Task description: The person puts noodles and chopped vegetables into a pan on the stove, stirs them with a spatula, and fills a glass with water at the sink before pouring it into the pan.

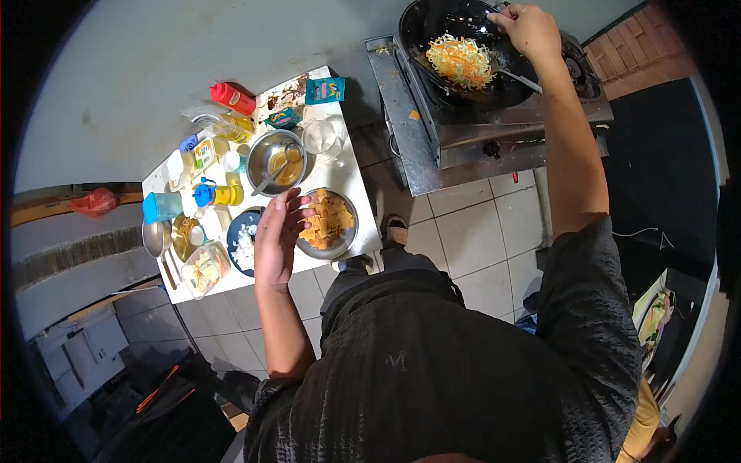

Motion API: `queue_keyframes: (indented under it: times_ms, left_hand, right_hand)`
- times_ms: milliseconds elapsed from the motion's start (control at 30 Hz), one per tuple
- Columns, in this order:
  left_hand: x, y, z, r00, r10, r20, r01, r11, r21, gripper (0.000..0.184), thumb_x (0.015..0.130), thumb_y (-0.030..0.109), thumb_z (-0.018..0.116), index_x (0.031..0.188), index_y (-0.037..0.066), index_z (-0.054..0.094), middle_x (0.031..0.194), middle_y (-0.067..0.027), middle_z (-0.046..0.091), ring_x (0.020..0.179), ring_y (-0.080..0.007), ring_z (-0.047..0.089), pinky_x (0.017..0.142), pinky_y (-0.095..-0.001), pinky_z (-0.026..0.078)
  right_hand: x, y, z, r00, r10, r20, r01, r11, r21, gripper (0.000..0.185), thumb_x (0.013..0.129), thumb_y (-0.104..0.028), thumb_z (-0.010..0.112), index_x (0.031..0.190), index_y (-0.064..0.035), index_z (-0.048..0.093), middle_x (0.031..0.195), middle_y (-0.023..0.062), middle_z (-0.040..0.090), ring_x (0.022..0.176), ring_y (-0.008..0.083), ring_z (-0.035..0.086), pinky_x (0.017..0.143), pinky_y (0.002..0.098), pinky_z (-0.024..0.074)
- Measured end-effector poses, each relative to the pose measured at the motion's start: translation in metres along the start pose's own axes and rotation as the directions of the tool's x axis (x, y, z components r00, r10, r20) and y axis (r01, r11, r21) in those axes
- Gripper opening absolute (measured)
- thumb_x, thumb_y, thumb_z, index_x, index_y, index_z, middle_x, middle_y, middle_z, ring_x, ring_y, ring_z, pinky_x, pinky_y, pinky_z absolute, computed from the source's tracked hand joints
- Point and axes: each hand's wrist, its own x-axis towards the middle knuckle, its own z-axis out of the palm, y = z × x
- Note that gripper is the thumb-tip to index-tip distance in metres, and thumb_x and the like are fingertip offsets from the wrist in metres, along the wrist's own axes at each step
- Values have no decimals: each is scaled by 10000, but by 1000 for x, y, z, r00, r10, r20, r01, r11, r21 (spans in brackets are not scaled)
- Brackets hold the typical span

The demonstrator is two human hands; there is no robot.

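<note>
By the rim of the black wok [419, 29] on the stove [467, 147], the right hand [532, 32] is held with fingertips drawn together; whether anything is grasped cannot be told. Shredded vegetables [461, 63] are heaped inside the wok. Near a bowl [340, 248] of orange pieces [327, 222], the left hand [279, 235] is held loosely curled, unclenched.

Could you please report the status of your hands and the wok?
Left hand open near orange pieces. Right hand at the wok, grip unclear. Shredded vegetables inside; metal utensil alongside, handle reaching the rim.
</note>
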Motion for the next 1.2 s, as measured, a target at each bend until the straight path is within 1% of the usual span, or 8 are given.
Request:
queue_keyframes:
  times_ms: [200, 367, 600, 667, 800, 967, 1033, 1200]
  left_hand:
    - [-9, 3, -7, 1000, -2, -20, 2, 1000, 14, 456, 970, 355, 485, 1233, -17, 507, 1096, -122, 609, 929, -201, 588, 795, -317, 446]
    - [-22, 9, -25, 999, 5, -33, -5, 1000, 8, 444, 978, 341, 492, 1235, -21, 510, 1084, -116, 621, 931, -171, 598, 797, -293, 452]
    - [-41, 16, -67, 999, 53, -6, -53, 999, -11, 448, 975, 343, 484, 1229, -25, 505, 1082, -112, 613, 944, -198, 596, 801, -315, 457]
    - [-48, 16, -83, 998, 66, -14, -66, 997, -34, 403, 981, 322, 494, 1202, -13, 539, 1059, -105, 635, 914, -170, 605, 790, -290, 450]
    - [-64, 15, -111, 992, 124, -39, -127, 989, -79, 279, 978, 256, 520, 1048, 5, 619, 900, -68, 640, 827, -146, 589, 746, -266, 453]
    - [-70, 3, -151, 981, 150, -122, -166, 976, -137, 317, 983, 296, 516, 852, 34, 640, 750, -39, 598, 725, -134, 566, 702, -265, 444]
    - [-70, 4, -156, 980, 151, -129, -172, 971, -166, 344, 982, 316, 512, 816, 40, 631, 736, -45, 596, 721, -143, 567, 704, -276, 444]
    - [-54, 7, -137, 977, 194, -90, -207, 962, -178, 371, 992, 320, 477, 879, 1, 629, 748, -68, 598, 693, -163, 557, 687, -289, 444]
  right_hand:
    - [-13, -1, 1, 974, -170, -148, 157, 983, -95, 221, 752, -215, 722, 895, -48, 701, 843, 230, 656, 817, 394, 636, 770, 455, 501]
    - [-24, -17, -8, 998, 58, 32, -53, 987, -149, 573, 756, -208, 729, 1277, -78, 528, 1113, 234, 625, 1073, 387, 574, 925, 441, 450]
    - [-41, -17, -2, 993, 117, -7, -117, 978, -171, 376, 878, -240, 582, 1252, -208, 597, 1057, 196, 657, 973, 408, 617, 866, 460, 490]
    - [-50, 1, 15, 834, -382, -399, 323, 923, -208, 336, 878, -300, 578, 1197, -215, 638, 992, 181, 677, 942, 407, 625, 836, 463, 501]
    - [-73, -45, -19, 989, 144, -24, -146, 953, -266, 377, 878, -345, 584, 1224, -198, 609, 1075, 171, 659, 992, 386, 616, 842, 425, 501]
    - [-99, -45, 2, 702, -465, -540, 25, 774, -633, 308, 894, -361, 554, 1085, -153, 678, 953, 147, 694, 908, 352, 655, 817, 428, 510]
    - [-102, -52, -14, 976, 217, 27, -203, 947, -251, 454, 862, -278, 609, 1303, -196, 537, 1131, 154, 646, 1014, 335, 627, 854, 414, 497]
    - [-124, -24, -20, 944, -53, -327, -3, 986, -168, 364, 872, -375, 581, 1172, -177, 635, 1016, 153, 680, 975, 338, 640, 820, 406, 505]
